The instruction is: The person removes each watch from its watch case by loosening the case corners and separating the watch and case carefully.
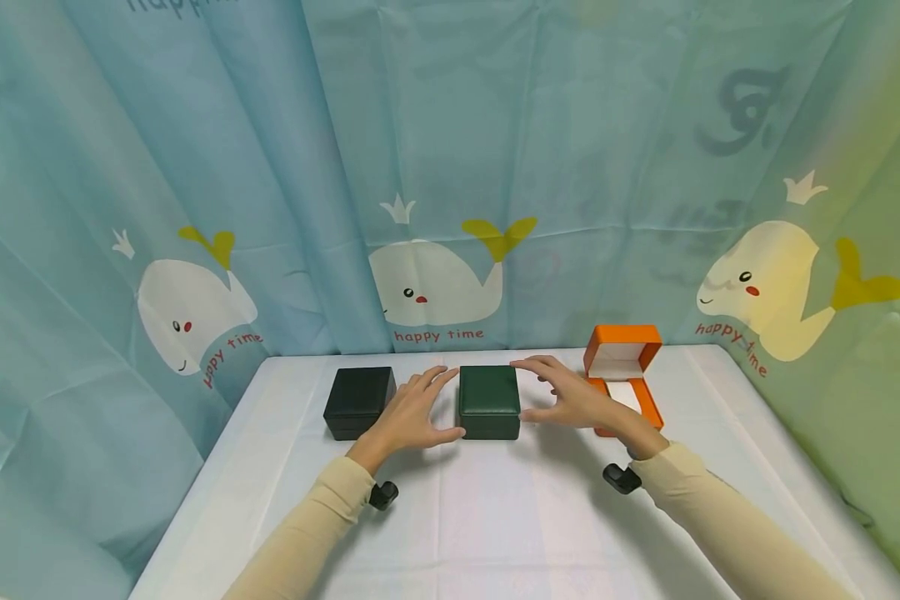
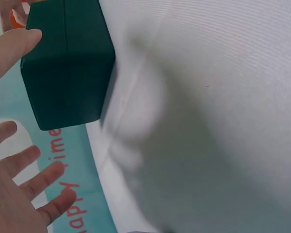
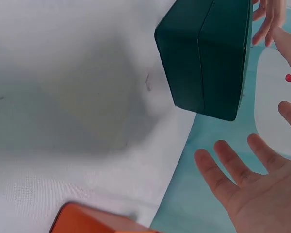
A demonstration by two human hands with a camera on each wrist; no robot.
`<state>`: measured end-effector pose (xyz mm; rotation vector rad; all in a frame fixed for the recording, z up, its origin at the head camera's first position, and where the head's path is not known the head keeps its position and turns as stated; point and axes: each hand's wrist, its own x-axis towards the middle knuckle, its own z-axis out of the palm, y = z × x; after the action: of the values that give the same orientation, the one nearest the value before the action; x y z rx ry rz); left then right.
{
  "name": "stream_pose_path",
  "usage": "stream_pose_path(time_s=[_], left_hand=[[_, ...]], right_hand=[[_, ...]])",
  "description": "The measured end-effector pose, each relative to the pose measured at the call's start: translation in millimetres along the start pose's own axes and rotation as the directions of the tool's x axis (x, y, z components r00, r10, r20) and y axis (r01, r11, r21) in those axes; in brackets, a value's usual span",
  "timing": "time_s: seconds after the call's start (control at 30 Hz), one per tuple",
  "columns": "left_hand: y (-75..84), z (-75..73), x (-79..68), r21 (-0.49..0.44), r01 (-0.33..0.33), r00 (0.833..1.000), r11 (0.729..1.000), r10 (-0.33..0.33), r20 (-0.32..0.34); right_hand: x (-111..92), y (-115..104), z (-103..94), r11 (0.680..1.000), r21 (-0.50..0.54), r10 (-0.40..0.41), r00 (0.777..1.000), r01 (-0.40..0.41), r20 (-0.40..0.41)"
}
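Observation:
A dark green lidded box [image 1: 489,402], its lid down, sits on the white table between the two hands. On its left side is the left hand [image 1: 411,413], fingers spread and thumb at the near corner. The right hand [image 1: 568,395] mirrors it on the right, its fingertips by the far corner and its thumb low near the front. In the left wrist view, the fingers [image 2: 43,172] stand apart from the green box [image 2: 68,68]. The right wrist view likewise has spread fingers [image 3: 218,174] below the box [image 3: 208,58], whose lid seam shows.
A closed black box [image 1: 356,402] stands at the left, just behind the left wrist. To the right, an orange box [image 1: 622,335] has its lid up and a white lining; the right hand partly covers it. Behind the table [image 1: 487,517] hangs a whale-print curtain [image 1: 435,125].

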<state>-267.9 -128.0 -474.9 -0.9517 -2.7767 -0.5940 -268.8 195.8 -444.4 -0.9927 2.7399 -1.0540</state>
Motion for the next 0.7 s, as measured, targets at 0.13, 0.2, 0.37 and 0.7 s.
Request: stream_pose_path(time_s=[0.13,0.2,0.37,0.7], left_hand=[[-1.3,3.3,-0.2,-0.036,0.025,1.0,0.999,-0.024,0.019],[-1.9,4.3,0.6,-0.046,0.037,0.999,0.998,-0.036,0.03],[-2.7,6.2,1.3,-0.105,0.058,0.998,0.993,-0.054,0.041],[-4.7,14.4,3.0,-0.232,0.139,0.988,0.963,-0.12,0.093]], right_hand=[[4,1,2.9,1.0,0.011,0.003,1.0,-0.003,0.015],[5,1,3.9,1.0,0.018,0.006,1.0,-0.006,0.022],[7,1,6.3,0.999,0.041,0.008,0.999,-0.009,0.031],[11,6,15.0,0.998,0.069,0.002,1.0,-0.004,0.028]])
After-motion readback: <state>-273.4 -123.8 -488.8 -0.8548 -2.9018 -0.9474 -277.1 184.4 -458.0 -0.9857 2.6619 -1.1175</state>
